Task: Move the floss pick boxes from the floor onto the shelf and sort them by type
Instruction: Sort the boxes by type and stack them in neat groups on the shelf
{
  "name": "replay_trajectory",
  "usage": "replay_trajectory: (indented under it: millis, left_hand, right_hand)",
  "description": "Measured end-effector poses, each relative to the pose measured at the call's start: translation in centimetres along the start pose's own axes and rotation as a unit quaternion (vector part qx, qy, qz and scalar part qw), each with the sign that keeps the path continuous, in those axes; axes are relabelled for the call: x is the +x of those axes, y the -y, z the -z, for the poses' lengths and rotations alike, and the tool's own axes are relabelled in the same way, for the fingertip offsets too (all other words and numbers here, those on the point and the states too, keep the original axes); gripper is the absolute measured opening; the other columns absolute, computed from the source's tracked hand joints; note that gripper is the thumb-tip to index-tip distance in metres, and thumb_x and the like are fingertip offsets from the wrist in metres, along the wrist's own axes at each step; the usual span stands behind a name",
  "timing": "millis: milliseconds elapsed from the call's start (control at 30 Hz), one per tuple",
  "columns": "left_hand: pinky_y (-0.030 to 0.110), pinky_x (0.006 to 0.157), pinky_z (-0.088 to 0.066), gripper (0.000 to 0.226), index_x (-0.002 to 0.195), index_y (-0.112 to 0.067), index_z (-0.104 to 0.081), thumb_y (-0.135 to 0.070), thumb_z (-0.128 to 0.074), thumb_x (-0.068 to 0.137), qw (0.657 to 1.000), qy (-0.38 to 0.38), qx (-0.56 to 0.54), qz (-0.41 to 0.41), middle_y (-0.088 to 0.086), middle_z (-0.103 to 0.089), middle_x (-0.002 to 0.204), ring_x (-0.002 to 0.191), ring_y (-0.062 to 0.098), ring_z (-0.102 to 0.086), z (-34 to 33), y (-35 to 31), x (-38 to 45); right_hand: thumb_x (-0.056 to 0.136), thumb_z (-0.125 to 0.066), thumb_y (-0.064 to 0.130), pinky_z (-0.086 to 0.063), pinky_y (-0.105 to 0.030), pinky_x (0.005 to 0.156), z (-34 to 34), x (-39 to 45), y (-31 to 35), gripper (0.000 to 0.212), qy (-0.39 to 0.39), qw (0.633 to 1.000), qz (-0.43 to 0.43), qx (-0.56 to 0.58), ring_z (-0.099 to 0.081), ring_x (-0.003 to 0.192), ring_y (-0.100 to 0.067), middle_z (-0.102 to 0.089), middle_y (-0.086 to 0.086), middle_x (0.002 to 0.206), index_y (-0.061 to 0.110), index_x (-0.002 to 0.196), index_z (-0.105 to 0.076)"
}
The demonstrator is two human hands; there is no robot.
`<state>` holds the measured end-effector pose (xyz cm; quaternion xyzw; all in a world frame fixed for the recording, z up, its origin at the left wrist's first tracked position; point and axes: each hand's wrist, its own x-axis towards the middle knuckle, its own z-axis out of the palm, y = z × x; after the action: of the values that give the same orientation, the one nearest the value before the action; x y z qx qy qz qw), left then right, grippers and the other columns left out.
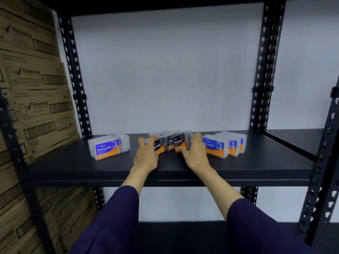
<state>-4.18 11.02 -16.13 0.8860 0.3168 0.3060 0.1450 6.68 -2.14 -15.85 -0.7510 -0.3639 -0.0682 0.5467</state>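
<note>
Three groups of clear floss pick boxes stand on the black shelf (73, 162). At the left are the purple "Smooth" boxes (107, 148), in the middle the black "Charcoal" boxes (171, 142), at the right the blue "Round" boxes (216, 146). My left hand (146, 154) grips the leftmost Charcoal box (158, 146). My right hand (194, 153) grips the rightmost Charcoal box (178, 143), which leans. Both hands flank the middle group. How many boxes stand behind each front one is partly hidden.
Stacked brown Rexona cartons (36, 107) fill the left side next to the rack. Black perforated uprights (260, 70) frame the bay, with a white wall behind. A lower shelf (183, 233) lies below, and another bay continues to the right.
</note>
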Motion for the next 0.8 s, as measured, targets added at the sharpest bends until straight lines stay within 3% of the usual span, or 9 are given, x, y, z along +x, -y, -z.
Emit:
replay_trajectory:
  millis: [167, 433, 533, 667, 800]
  left_hand:
    - [0.041, 0.079, -0.049, 0.053, 0.137, -0.029, -0.033, -0.011, -0.055, 0.092, 1.000, 0.007, 0.003, -0.001, 0.008, -0.028, 0.126, 0.094, 0.031, -0.054, -0.9, 0.6, 1.9]
    - [0.047, 0.093, -0.047, 0.061, 0.144, -0.033, -0.029, -0.011, -0.056, 0.094, 1.000, 0.009, -0.007, -0.007, 0.011, -0.021, 0.143, 0.112, 0.038, -0.053, -1.6, 1.0, 3.1]
    - [0.049, 0.101, -0.042, 0.068, 0.147, -0.036, -0.025, -0.018, -0.060, 0.092, 1.000, 0.008, -0.017, -0.002, 0.011, -0.013, 0.150, 0.128, 0.037, -0.039, -1.4, 0.7, 2.6]
    - [0.051, 0.115, -0.024, 0.067, 0.148, -0.034, -0.025, -0.031, -0.060, 0.092, 1.000, -0.020, -0.009, 0.009, 0.014, -0.004, 0.156, 0.143, 0.038, -0.011, -0.8, -0.1, 0.6]
    - [0.043, 0.113, -0.030, 0.048, 0.143, -0.018, -0.040, -0.029, -0.052, 0.097, 0.997, -0.072, -0.007, -0.032, 0.010, -0.024, 0.153, 0.140, 0.029, -0.026, 0.7, -1.1, -3.5]
  right_hand:
    - [0.092, -0.062, 0.016, -0.049, -0.037, 0.083, -0.6, 1.0, -0.1, 0.037, 0.059, 0.997, -0.018, -0.052, -0.058, 0.111, -0.032, -0.056, -0.020, 0.122, 0.004, 0.117, -0.037]
    - [0.094, -0.058, 0.017, -0.048, -0.038, 0.082, -0.9, 2.0, -0.6, 0.024, 0.113, 0.989, -0.010, -0.095, -0.057, 0.106, -0.032, -0.057, -0.019, 0.119, 0.015, 0.106, -0.037]
    - [0.093, -0.060, 0.016, -0.049, -0.040, 0.087, -0.8, 1.4, -0.5, 0.026, 0.112, 0.988, -0.001, -0.107, -0.056, 0.109, -0.030, -0.057, -0.017, 0.120, 0.012, 0.108, -0.039]
    - [0.093, -0.058, 0.013, -0.047, -0.035, 0.088, -0.2, -0.4, 0.1, 0.027, 0.094, 0.987, 0.014, -0.132, -0.052, 0.114, -0.026, -0.052, -0.012, 0.124, 0.010, 0.116, -0.045]
    - [0.094, -0.054, 0.009, -0.048, -0.033, 0.088, 1.2, -3.2, 1.0, 0.023, 0.081, 0.989, 0.035, -0.116, -0.054, 0.111, -0.024, -0.055, -0.010, 0.121, 0.011, 0.117, -0.049]
